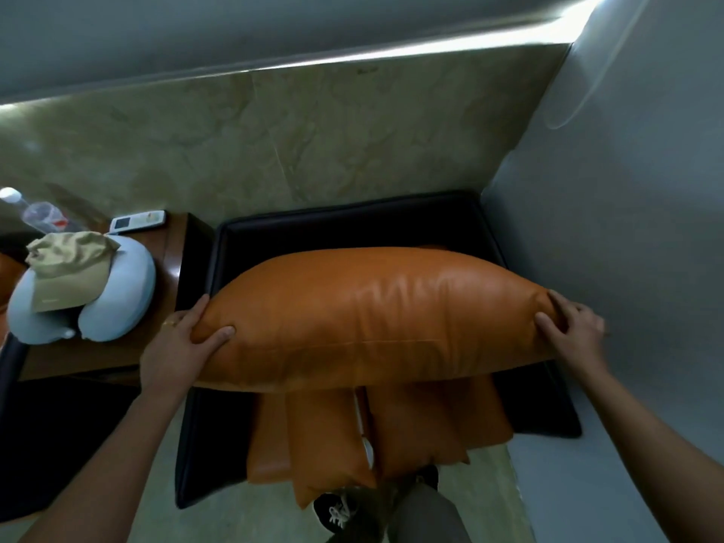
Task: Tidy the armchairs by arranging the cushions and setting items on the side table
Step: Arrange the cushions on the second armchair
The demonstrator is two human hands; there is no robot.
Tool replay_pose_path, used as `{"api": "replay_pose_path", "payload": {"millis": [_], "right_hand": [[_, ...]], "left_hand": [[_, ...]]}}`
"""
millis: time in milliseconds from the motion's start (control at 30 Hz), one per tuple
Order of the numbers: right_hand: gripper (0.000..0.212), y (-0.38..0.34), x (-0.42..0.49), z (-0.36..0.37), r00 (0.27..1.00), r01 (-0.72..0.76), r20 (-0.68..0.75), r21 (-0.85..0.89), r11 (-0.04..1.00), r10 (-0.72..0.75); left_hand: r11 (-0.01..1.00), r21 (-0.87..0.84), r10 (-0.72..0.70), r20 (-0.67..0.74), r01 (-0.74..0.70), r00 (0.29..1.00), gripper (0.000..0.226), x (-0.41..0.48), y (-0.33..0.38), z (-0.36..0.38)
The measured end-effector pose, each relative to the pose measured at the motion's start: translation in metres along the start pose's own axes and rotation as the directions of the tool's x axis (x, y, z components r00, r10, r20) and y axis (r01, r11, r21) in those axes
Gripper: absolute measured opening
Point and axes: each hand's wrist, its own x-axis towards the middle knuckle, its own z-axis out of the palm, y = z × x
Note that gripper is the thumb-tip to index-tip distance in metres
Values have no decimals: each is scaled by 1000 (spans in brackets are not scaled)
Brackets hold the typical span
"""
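My left hand (188, 340) and right hand (574, 331) each clasp one end of the orange cushion (372, 315), held above the black armchair (352, 225). It seems soft, light and a little slippery, so gripping the corners looks safest.

Dim greenish cast, bright glare strip along top, soft blur, wide-angle edge distortion
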Motion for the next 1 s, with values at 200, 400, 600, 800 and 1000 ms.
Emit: {"api": "replay_pose_path", "payload": {"millis": [200, 400, 600, 800, 1000], "right_hand": [[74, -16, 80, 8, 994, 67, -92, 54, 996, -62], [78, -38, 152, 16, 989, 103, -108, 45, 994, -98], [73, -58, 181, 37, 983, -31, -168, 249, 968, 75], [70, -69, 194, 58, 946, -204, -115, 517, 831, 304], [59, -68, 230, 48, 982, -158, -8, 499, 852, 187]], "left_hand": [[995, 60, 84, 0, -84, 996, 80, 71, 29, -18], [996, -78, 15, -407, -51, 913, 40, 139, 62, -23], [818, -563, -373, -367, 116, 852, 50, 155, 85, -4], [735, -674, -429, -389, 65, 816, 68, 180, 80, 15], [807, -580, -95, -318, -114, 943, 48, 179, 99, 14]]}}
